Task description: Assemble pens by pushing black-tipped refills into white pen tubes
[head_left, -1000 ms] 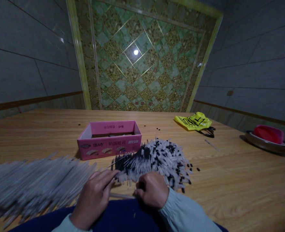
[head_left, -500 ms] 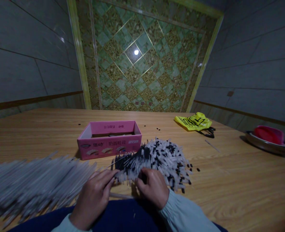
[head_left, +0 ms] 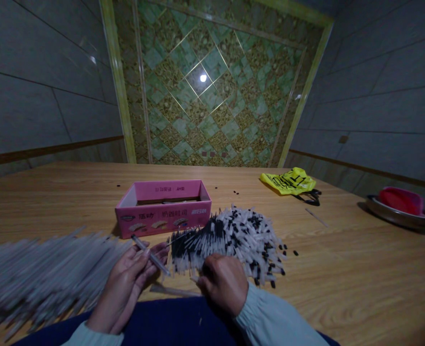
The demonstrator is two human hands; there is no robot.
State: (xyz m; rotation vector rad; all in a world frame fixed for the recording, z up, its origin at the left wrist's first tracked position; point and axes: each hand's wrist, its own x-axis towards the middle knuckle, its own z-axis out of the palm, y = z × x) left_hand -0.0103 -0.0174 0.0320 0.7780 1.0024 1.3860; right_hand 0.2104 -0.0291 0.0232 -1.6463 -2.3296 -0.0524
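My left hand point(head_left: 131, 274), palm partly turned up, grips a clear tube like a pen barrel point(head_left: 151, 257) between thumb and fingers. The tube lies slanted, its dark end up and to the left. A thin rod point(head_left: 174, 241) seems to stick out by the left fingertips. My right hand point(head_left: 224, 283) is closed with its knuckles up; a small pale tip point(head_left: 195, 278) shows at its fingers, the rest hidden. Just beyond lies a heap of short whitish pieces with black ends point(head_left: 250, 235), like pen caps, beside dark thin sticks point(head_left: 183, 245).
Many long clear tubes point(head_left: 54, 274) lie in a spread pile at left. A pink box point(head_left: 162, 221) stands behind the hands. One loose tube point(head_left: 176, 291) lies near the table's front edge. A yellow bag point(head_left: 287, 181) and a metal pan with red items point(head_left: 395, 216) are at right.
My left hand has turned palm up and moved slightly left, and the clear tube now shows in it. My right hand has shifted slightly down, a pale tip now showing at its fingers.
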